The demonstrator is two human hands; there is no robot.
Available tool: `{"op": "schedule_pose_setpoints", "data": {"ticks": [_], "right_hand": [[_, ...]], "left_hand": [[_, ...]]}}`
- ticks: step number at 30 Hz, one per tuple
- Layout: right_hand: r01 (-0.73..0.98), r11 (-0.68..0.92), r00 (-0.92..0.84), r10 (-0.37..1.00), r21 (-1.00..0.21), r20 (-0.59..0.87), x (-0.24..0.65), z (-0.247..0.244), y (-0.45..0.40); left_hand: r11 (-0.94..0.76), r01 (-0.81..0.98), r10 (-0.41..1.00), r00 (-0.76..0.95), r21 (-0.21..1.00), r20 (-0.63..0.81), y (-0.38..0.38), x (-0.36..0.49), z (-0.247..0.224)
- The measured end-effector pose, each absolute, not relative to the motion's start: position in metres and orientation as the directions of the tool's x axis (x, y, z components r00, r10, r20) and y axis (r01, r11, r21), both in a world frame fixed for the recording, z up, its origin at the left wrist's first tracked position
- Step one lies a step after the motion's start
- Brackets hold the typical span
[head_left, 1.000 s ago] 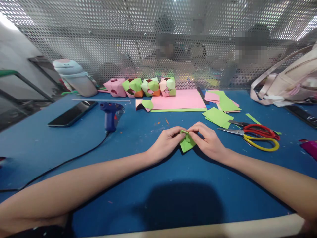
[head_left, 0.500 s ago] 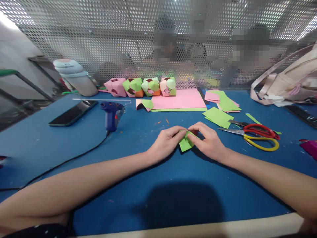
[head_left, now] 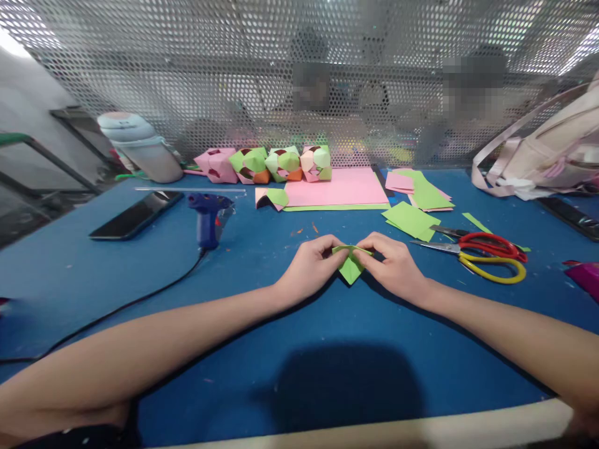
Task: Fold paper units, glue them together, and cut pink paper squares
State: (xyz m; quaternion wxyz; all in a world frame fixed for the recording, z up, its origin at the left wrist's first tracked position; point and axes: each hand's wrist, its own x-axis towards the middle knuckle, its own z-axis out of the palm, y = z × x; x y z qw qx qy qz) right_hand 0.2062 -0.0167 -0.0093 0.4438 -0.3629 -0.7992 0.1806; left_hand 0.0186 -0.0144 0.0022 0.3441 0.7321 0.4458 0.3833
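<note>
Now the green paper [head_left: 350,270] sits straighter than before, left hand [head_left: 309,268] and right hand [head_left: 395,267] pinching it, grip closed.

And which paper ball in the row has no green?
The pink ball at the left end, nearest the bottle; the other three balls all show green.

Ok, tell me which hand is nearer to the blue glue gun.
Left. The left hand is right of the blue glue gun and closer to the camera; the right hand is farther right, on the other side of the folded green paper.
</note>
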Motion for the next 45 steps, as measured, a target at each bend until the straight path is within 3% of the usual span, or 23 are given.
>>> {"op": "schedule_pose_setpoints", "data": {"ticks": [9, 13, 21, 35, 45], "right_hand": [[0.433, 0.604, -0.317, 0.797, -0.669, 0.513, 0.2083, -0.0045, -0.0181], [0.457, 0.553, -0.267, 0.832, -0.697, 0.486, 0.2072, -0.0072, -0.0157], [0.436, 0.54, -0.269, 0.842, -0.72, 0.468, 0.2074, -0.0091, -0.0137], [0.399, 0.567, -0.302, 0.823, -0.72, 0.481, 0.2086, -0.0063, -0.0129], [0.429, 0.598, -0.288, 0.801, -0.677, 0.525, 0.2073, -0.0057, -0.0158]], "left_hand": [[-0.279, 0.257, 0.955, 0.173, 0.925, 0.24, -0.01, 0.0199, 0.0023], [-0.287, 0.219, 0.945, 0.223, 0.933, 0.238, -0.0084, 0.0204, -0.0004], [-0.307, 0.247, 0.901, 0.386, 0.919, 0.198, -0.0119, 0.0179, 0.0057], [-0.256, 0.252, 0.909, 0.39, 0.933, 0.144, -0.0094, 0.0178, 0.0021], [-0.367, 0.375, 0.898, 0.383, 0.851, 0.219, -0.0106, 0.0173, 0.0016]]}}
